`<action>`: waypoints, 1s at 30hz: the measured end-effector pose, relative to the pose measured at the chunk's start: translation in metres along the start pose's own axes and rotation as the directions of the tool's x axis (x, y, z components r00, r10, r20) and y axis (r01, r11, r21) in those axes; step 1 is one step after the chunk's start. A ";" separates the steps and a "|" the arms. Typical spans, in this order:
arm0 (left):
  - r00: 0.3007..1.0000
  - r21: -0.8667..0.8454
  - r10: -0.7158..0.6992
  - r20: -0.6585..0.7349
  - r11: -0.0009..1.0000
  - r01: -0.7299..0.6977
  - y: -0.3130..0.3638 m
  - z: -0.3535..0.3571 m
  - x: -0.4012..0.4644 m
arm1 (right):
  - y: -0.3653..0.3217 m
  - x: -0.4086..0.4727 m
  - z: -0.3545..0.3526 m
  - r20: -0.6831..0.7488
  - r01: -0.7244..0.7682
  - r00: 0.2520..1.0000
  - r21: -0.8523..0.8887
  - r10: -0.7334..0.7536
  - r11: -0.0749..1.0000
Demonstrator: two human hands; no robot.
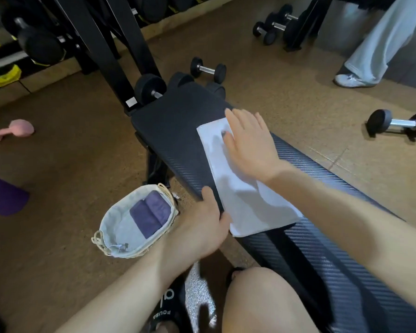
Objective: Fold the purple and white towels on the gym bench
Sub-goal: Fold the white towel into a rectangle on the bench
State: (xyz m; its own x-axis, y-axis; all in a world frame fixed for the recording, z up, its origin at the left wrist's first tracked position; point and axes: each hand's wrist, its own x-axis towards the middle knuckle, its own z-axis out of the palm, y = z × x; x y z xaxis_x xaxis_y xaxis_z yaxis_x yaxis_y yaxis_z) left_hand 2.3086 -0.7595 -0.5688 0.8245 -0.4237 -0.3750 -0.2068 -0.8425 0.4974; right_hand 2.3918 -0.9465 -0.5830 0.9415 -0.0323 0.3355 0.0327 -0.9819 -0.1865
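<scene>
A white towel [247, 203] lies folded into a long strip across the black gym bench [173, 131]. My right hand [247, 143] lies flat on the towel's far end with straight fingers. At the towel's near left corner, by the bench edge, my left hand [202, 224] touches the cloth with thumb and fingers; whether it pinches the cloth I cannot tell. A folded purple towel [150, 212] lies inside a cloth-lined wicker basket [111, 227] on the floor left of the bench.
Black dumbbells lie on the cork floor beyond the bench [208, 68] and to the right [398, 123]. A pink dumbbell [12, 131] and a purple mat [3, 195] sit at the left. A person's legs [370, 44] stand at the back right. My knee [262, 301] is below.
</scene>
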 end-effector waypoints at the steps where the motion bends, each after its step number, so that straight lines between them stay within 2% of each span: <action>1: 0.993 0.193 0.067 -0.100 0.980 -0.046 0.001 0.001 0.000 | 0.000 -0.026 -0.006 0.052 -0.020 0.998 0.016 0.019 1.000; 3: 0.935 0.501 0.263 -0.237 0.858 -0.115 -0.001 0.004 0.008 | 0.000 -0.071 -0.010 0.076 -0.051 0.996 -0.007 0.052 0.999; 5: 0.882 0.540 0.394 -0.260 0.816 -0.205 -0.001 0.006 0.021 | -0.004 -0.101 -0.004 -0.003 -0.033 0.999 -0.109 0.032 0.994; 7: 0.911 0.544 0.390 -0.136 0.798 -0.260 -0.005 0.007 0.037 | -0.010 -0.120 0.006 -0.045 -0.053 0.998 -0.142 0.047 0.988; 9: 0.947 0.567 0.321 0.002 0.780 -0.266 -0.012 0.008 0.045 | -0.011 -0.132 0.013 -0.063 -0.066 0.996 -0.131 0.058 0.989; 10: 0.959 0.512 0.281 0.028 0.820 -0.255 -0.014 0.007 0.046 | -0.009 -0.136 0.016 -0.069 -0.069 0.996 -0.130 0.060 0.989; 12: 0.967 0.422 0.254 0.011 0.876 -0.234 -0.016 0.004 0.044 | -0.006 -0.142 0.017 -0.062 -0.079 0.995 -0.125 0.072 0.989; 19: 0.961 0.400 0.269 -0.071 0.890 -0.220 -0.008 0.003 0.045 | -0.011 -0.126 0.004 -0.023 -0.158 0.987 -0.098 0.156 0.983; 22: 0.964 0.422 0.262 -0.040 0.879 -0.222 -0.007 0.000 0.046 | -0.004 -0.127 0.010 0.041 -0.194 0.979 -0.082 0.198 0.977; 24: 0.966 0.410 0.258 -0.028 0.884 -0.225 -0.006 -0.003 0.049 | 0.001 -0.129 0.014 0.099 -0.190 0.974 -0.118 0.202 0.975; 26: 0.956 0.384 0.285 -0.068 0.892 -0.239 -0.003 -0.012 0.057 | 0.001 -0.114 0.011 0.078 -0.142 0.985 -0.165 0.157 0.976; 30: 0.930 0.402 0.306 -0.202 0.892 -0.206 0.009 -0.030 0.088 | -0.008 -0.051 -0.002 0.156 -0.169 0.973 -0.008 0.168 0.986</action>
State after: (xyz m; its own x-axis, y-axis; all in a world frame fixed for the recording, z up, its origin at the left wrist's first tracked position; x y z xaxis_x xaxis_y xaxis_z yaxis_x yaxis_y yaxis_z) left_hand 2.3951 -0.7943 -0.5742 0.8104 -0.5846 -0.0385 -0.5660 -0.7982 0.2064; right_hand 2.3432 -0.9375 -0.5963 0.9741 -0.1678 0.1513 -0.1298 -0.9638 -0.2330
